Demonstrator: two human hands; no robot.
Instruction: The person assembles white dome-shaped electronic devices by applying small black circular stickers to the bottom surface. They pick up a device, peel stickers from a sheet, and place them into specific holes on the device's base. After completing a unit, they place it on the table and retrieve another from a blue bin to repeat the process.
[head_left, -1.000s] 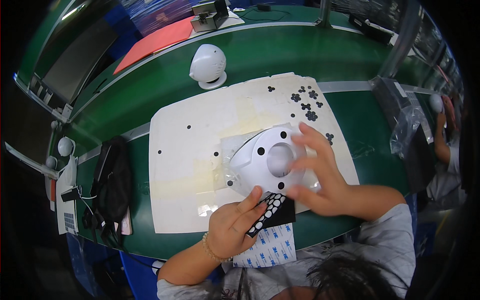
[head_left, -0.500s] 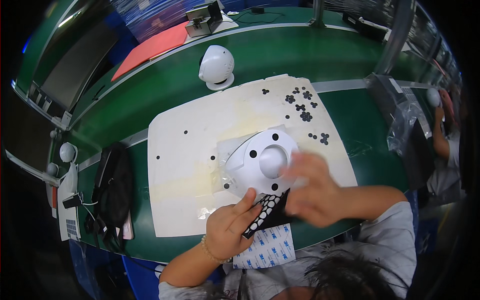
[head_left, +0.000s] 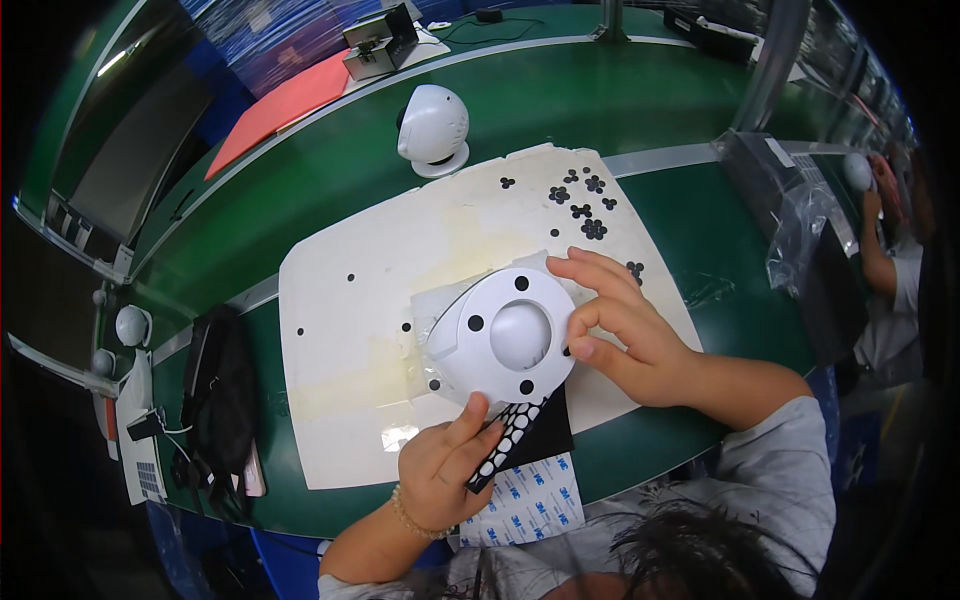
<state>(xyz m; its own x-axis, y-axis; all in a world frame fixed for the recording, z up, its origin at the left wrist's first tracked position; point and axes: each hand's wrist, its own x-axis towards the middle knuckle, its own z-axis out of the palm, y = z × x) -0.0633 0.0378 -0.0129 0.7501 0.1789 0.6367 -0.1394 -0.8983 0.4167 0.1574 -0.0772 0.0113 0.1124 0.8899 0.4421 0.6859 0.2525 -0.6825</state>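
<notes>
A white rounded device [head_left: 441, 350] lies on a clear plastic bag, its ring-shaped base [head_left: 556, 302] facing up with black round pads [head_left: 476, 323] on the rim. My left hand [head_left: 440, 470] is closed on a folded black sticker sheet [head_left: 513, 428] with rows of white round holes, its thumb at the ring's lower edge. My right hand [head_left: 630, 335] pinches at the ring's right side. A small black round pad [head_left: 566, 351] shows under its thumb and forefinger tips, at the rim. The other right fingers are stretched out.
A pale board [head_left: 350, 390] under the device carries loose black pads [head_left: 594, 229] in clusters. Behind it stands another white device [head_left: 434, 128]. White-and-blue backing paper [head_left: 530, 505] lies at the near edge, a black bag [head_left: 220, 390] at left. Another person's arm [head_left: 876, 245] shows at far right.
My right hand, blurred before, now steadies at the ring's right side with a black pad under its fingertips. The left hand keeps its hold. The whole view has shifted slightly.
</notes>
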